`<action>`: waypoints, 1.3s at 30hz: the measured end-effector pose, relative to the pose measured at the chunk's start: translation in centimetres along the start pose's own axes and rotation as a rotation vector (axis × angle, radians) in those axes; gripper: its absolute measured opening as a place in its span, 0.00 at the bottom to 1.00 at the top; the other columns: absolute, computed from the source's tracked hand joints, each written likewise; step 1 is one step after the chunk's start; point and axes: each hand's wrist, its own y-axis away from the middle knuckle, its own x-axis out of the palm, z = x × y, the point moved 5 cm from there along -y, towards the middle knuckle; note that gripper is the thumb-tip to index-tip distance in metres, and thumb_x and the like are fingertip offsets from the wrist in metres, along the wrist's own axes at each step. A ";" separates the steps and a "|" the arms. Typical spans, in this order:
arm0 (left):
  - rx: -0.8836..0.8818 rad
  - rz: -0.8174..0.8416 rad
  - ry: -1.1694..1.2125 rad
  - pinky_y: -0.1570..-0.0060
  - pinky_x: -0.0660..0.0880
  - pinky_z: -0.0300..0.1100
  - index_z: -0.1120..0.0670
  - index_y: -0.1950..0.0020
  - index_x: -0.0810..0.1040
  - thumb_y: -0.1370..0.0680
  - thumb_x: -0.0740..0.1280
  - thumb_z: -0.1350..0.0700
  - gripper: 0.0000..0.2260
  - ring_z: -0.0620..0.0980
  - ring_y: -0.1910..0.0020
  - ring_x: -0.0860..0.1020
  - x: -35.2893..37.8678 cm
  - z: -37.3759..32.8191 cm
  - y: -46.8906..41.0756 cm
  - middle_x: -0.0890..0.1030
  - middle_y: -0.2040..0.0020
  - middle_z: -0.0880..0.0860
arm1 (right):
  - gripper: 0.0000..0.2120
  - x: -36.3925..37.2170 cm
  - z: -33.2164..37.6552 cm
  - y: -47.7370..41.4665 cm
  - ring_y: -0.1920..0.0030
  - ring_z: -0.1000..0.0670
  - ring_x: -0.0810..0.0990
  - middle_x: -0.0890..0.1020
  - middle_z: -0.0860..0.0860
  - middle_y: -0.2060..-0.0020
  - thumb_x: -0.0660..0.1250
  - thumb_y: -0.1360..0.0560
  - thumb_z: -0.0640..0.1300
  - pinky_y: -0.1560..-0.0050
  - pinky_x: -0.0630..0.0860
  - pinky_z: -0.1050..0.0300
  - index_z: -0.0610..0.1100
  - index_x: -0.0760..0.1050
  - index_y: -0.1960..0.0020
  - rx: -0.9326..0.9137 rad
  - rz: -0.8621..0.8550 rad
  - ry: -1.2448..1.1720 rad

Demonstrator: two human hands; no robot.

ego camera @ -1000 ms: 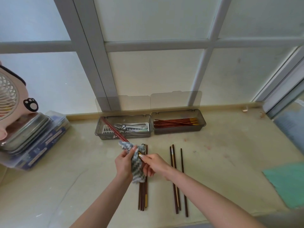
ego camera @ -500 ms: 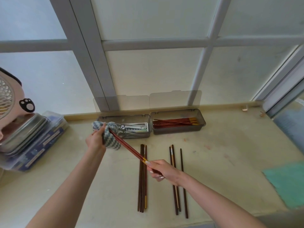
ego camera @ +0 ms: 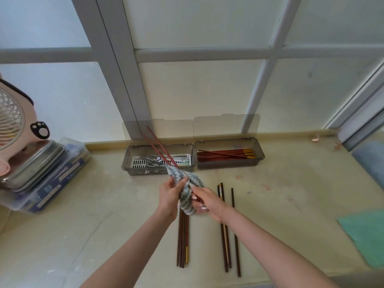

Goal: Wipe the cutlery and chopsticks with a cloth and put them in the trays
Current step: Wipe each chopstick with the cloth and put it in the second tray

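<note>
My left hand (ego camera: 170, 196) grips a grey-and-white zigzag cloth (ego camera: 187, 188) wrapped round a pair of reddish-brown chopsticks (ego camera: 159, 146). The pair sticks up and away to the left over the left tray. My right hand (ego camera: 207, 201) holds the near end of the pair, right beside the cloth. The left tray (ego camera: 128, 161) holds forks and other cutlery (ego camera: 153, 160). The right tray (ego camera: 259, 154) holds several chopsticks with gold ends (ego camera: 226, 154). Two groups of loose chopsticks lie on the counter, one group (ego camera: 182, 240) below my hands, the other (ego camera: 228, 235) to the right.
Both trays have clear lids standing open against the frosted window. At the left, a pink fan (ego camera: 12, 125) stands by a steel tray on a blue-labelled plastic box (ego camera: 52, 183). A green cloth (ego camera: 365, 231) lies at the right edge of the beige counter (ego camera: 104, 204).
Half a second ago my left hand held the cloth far out at the chopsticks' tips. It has slid back along the pair to meet my right hand, and the tips now stand bare.
</note>
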 end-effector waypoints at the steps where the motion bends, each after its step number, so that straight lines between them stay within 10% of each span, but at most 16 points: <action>1: -0.001 0.005 -0.003 0.62 0.79 0.37 0.62 0.47 0.76 0.26 0.67 0.65 0.09 0.51 0.58 0.82 0.1 0.0 0.0 0.83 0.54 0.58 | 0.16 -0.1 -0.1 -0.1 0.80 0.58 0.64 0.70 0.55 0.79 0.54 0.18 0.48 0.76 0.58 0.65 0.43 0.68 0.61 0.004 -0.019 -0.002; 8: -0.044 -0.119 -0.060 0.69 0.78 0.37 0.61 0.57 0.77 0.31 0.72 0.67 0.07 0.46 0.70 0.81 -0.6 0.5 -0.6 0.81 0.61 0.56 | 0.21 -0.5 -1.3 -0.2 0.76 0.55 0.66 0.72 0.52 0.75 0.53 0.19 0.56 0.74 0.61 0.64 0.45 0.69 0.64 0.047 -0.044 0.197; 24: 0.031 -0.405 0.154 0.45 0.76 0.50 0.62 0.43 0.76 0.33 0.76 0.57 0.21 0.54 0.47 0.79 -8.1 -10.8 -7.0 0.80 0.48 0.56 | 0.20 -1.9 -1.7 2.4 0.73 0.53 0.55 0.60 0.52 0.75 0.55 0.19 0.52 0.69 0.53 0.60 0.46 0.63 0.67 0.048 0.151 0.049; 39: -0.036 0.032 -0.051 0.55 0.77 0.44 0.62 0.50 0.77 0.25 0.67 0.59 0.07 0.53 0.55 0.80 0.1 -3.4 -3.1 0.81 0.55 0.57 | 0.21 -0.3 2.0 -1.0 0.78 0.57 0.55 0.60 0.55 0.78 0.52 0.18 0.50 0.76 0.51 0.65 0.46 0.61 0.69 -0.001 0.041 -0.074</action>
